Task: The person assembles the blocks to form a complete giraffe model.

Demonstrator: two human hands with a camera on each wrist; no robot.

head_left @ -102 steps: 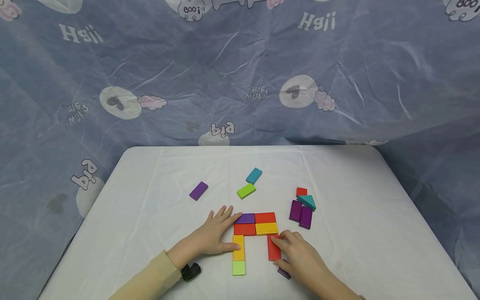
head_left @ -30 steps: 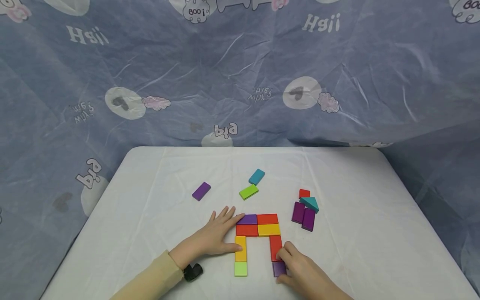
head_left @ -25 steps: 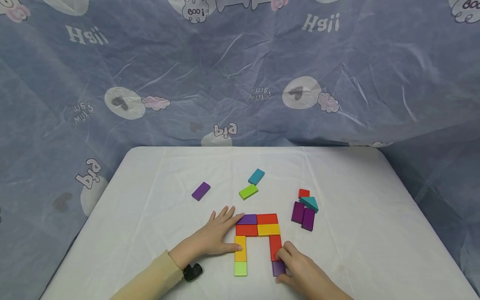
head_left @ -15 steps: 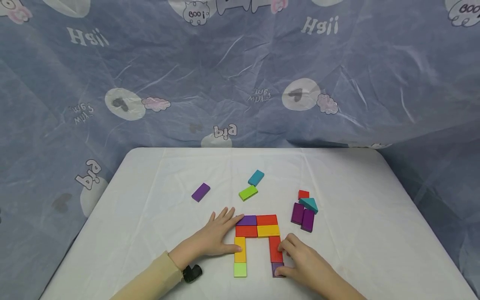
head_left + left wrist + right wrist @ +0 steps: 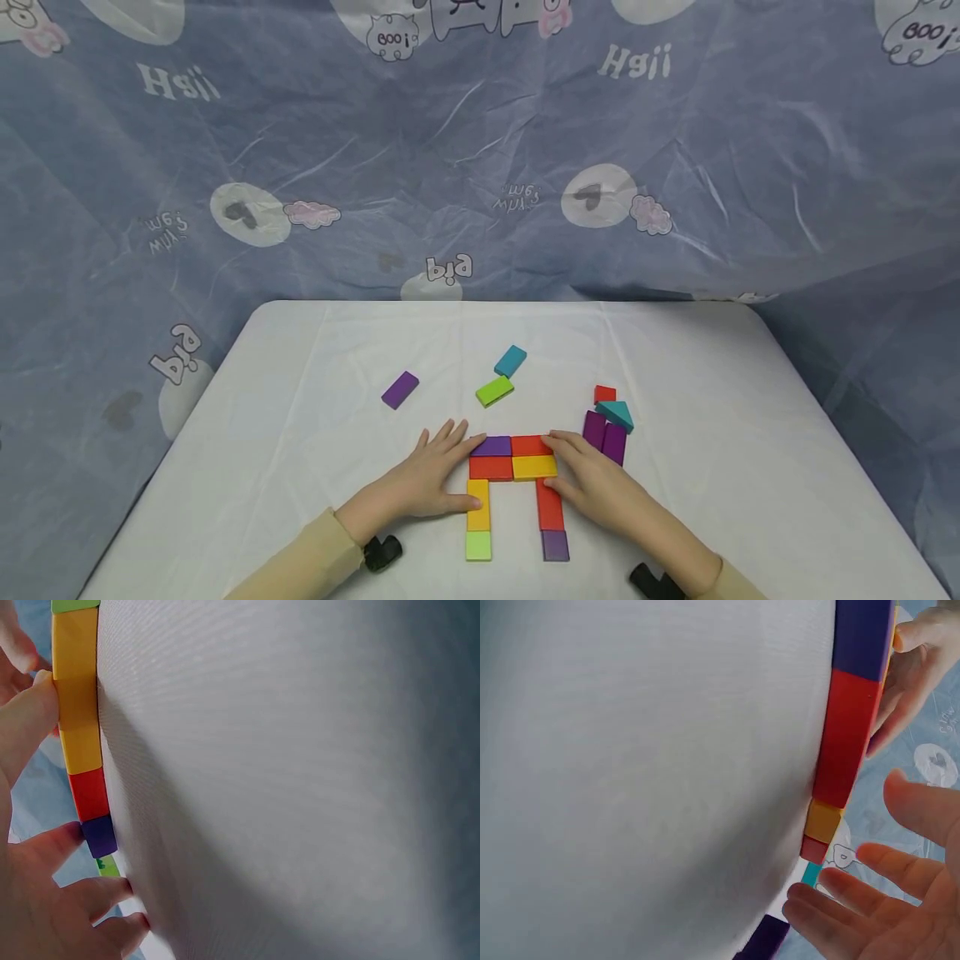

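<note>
L hand (image 5: 420, 479) is spread wide, palm down, no grip: index tip on the far-L purple block (image 5: 495, 447), thumb on the yellow leg block (image 5: 480, 520). R hand (image 5: 603, 487) is open too, fingers fairly straight, thumb apart, nothing held. Its index tip is at the R end of the far-R red block (image 5: 529, 446), thumb by the top of the red leg block (image 5: 550, 508); can't tell if either touches.

Btwn the hands, flat blocks form an arch, legs toward near side. Top = 2 rows: purple & red on far row, near-L red block (image 5: 491, 468) & near-R yellow block (image 5: 533, 467) below. L leg: yellow, then light green block (image 5: 478, 546) at near end. R leg: red, then small purple block (image 5: 555, 546), same order.

Far of arch, approx. mid: lime block (image 5: 495, 391) just beside blue block (image 5: 511, 361); lone purple block (image 5: 401, 390) further L. Far R, grouped: small red block (image 5: 604, 394), teal triangle (image 5: 616, 413), 2 dark purple blocks (image 5: 614, 443), partly hidden by R hand.

All on white tabletop (image 5: 315, 358); blue printed cloth (image 5: 420, 125) hangs behind. Beige sleeves (image 5: 307, 558) on both arms, black wrist devices (image 5: 382, 553) near wrists.
</note>
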